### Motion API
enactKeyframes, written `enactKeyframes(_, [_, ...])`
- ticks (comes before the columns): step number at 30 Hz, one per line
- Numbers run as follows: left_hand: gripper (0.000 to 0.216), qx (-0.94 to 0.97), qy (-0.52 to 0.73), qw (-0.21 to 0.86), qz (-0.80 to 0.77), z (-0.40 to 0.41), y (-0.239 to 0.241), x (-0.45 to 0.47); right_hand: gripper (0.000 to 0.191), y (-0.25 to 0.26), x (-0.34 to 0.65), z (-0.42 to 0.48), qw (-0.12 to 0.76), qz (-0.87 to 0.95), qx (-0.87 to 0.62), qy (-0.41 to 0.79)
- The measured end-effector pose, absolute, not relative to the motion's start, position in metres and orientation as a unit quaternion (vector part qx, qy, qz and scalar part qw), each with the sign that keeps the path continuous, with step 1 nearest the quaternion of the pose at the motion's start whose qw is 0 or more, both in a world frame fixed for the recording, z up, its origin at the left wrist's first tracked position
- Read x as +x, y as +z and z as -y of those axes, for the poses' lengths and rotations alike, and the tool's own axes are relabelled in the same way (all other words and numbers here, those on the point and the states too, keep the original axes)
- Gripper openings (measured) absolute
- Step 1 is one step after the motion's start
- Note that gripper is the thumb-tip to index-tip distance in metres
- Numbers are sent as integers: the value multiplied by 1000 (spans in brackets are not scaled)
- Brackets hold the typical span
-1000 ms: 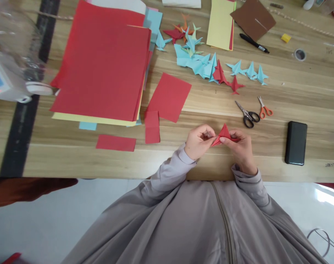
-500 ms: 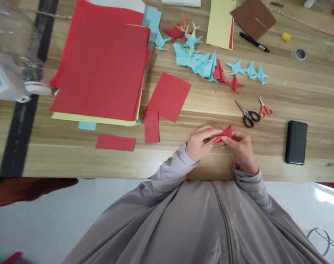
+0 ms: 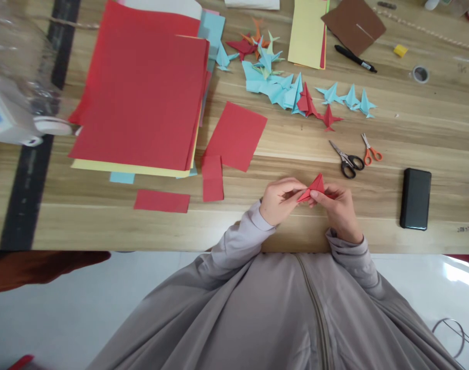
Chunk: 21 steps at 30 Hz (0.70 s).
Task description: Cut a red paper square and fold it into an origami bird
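Note:
A small red folded paper piece (image 3: 317,186), pointed at its top, is held between my two hands near the table's front edge. My left hand (image 3: 280,200) pinches its left tip between thumb and fingers. My right hand (image 3: 338,208) grips the right side, with the thumb pressed over the front of the folds; its other fingers are partly hidden behind the paper. Just beyond my hands lie black-handled scissors (image 3: 347,163) and small orange-handled scissors (image 3: 369,153). Farther off are red paper cranes (image 3: 328,119) and blue paper cranes (image 3: 350,96).
To the left lies a stack of large red sheets (image 3: 142,103), with a red square sheet (image 3: 237,136) and red strips (image 3: 162,201) beside it. A black phone-like slab (image 3: 415,199) is on the right. Yellow paper (image 3: 307,33), brown paper (image 3: 352,25) and a black pen (image 3: 355,58) lie at the back.
My left hand's fingers have drawn slightly back along the red folded paper's left tip, baring more of it. My right hand keeps its grip. The whole view has shifted very slightly.

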<state>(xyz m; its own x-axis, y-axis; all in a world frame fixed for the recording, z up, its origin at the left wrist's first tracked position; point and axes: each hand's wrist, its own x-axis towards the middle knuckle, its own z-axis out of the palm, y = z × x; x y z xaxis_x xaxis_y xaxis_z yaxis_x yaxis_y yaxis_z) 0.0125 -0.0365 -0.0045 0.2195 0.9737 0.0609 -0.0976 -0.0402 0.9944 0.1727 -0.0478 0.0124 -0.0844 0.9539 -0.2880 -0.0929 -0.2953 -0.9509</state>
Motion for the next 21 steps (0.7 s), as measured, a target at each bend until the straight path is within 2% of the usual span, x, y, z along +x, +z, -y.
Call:
enactKeyframes(10, [37, 369, 432, 725, -389, 33, 2, 13, 15, 17, 171, 48, 414, 451, -550, 569])
enactKeyframes(16, [30, 381, 417, 716, -409, 33, 0, 16, 16, 14, 170, 48, 429, 437, -553, 565])
enactKeyframes(21, [32, 368, 430, 713, -413, 34, 1, 18, 28, 12, 171, 48, 431, 421, -556, 572])
